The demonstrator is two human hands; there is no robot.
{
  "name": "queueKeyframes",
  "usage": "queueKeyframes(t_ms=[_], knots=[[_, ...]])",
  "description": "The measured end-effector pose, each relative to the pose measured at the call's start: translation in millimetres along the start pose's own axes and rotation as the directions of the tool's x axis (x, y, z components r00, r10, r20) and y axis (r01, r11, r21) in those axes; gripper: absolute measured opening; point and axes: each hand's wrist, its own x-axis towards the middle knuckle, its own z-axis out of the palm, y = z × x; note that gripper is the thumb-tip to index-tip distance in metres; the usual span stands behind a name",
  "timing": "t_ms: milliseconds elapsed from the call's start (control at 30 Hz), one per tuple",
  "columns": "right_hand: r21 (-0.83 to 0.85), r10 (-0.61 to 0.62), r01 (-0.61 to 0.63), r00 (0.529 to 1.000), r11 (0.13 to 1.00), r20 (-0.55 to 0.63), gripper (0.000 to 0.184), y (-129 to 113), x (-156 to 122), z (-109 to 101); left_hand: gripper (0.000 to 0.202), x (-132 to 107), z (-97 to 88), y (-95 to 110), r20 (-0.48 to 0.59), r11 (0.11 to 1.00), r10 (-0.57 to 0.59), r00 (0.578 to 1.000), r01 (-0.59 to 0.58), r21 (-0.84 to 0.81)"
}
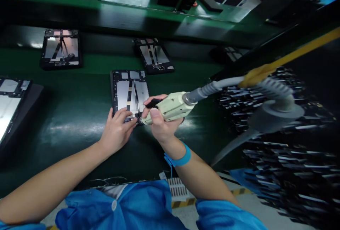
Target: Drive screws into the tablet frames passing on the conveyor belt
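An opened tablet [121, 93], its silver plates and dark ribbon strips exposed, lies on the green work surface in front of me. My right hand [166, 125] is closed around a pale electric screwdriver [175, 106], thumb on top. The tool slants down to the left, and its tip meets the tablet's lower right edge; the exact contact point is hidden. On that same lower edge rest the spread fingers of my left hand [118, 129], close beside the screwdriver tip. Whether a small part lies under those fingertips I cannot see.
Two more opened tablets [62, 49] [154, 56] lie farther back, and another tablet [9, 99] is at the left edge. A grey cable [228, 82] runs from the screwdriver to a yellow strap [292, 53]. Many dark parts [292, 166] are stacked at right.
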Motion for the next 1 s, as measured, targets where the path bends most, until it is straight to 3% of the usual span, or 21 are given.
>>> queueKeyframes(t_ms=[333,467,600,700,833,1000], knots=[[-0.069,0.013,-0.012,1.000,0.998,0.012,0.029,6.6,-10.2,0.0,0.024,-0.4,-3.4,-0.4,0.026,1.000,0.001,1.000,-0.001,-0.001],[-0.068,-0.034,0.035,0.999,0.997,0.011,0.028,2.9,-6.3,-1.5,0.023,-1.7,-1.0,-3.3,0.008,1.000,0.000,1.000,0.000,0.001],[-0.060,-0.123,0.116,0.983,0.991,-0.135,0.024,-9.5,9.8,-22.2,0.022,-2.3,2.6,-4.8,-0.013,1.000,0.001,1.000,-0.001,-0.010],[-0.178,-0.156,0.112,0.953,0.978,-0.259,0.023,-12.1,20.5,-43.5,0.022,-2.9,2.9,-5.3,0.000,1.000,-0.006,1.000,0.006,-0.014],[-0.285,-0.143,0.061,0.950,0.957,-0.279,0.024,-3.3,22.9,-60.3,0.024,-3.4,0.8,-5.6,0.015,1.000,-0.002,1.000,0.003,-0.006],[-0.302,-0.116,0.035,0.960,0.953,-0.255,0.022,6.1,19.0,-64.1,0.024,-3.6,0.1,-5.7,0.004,1.000,0.005,1.000,-0.005,-0.007]])
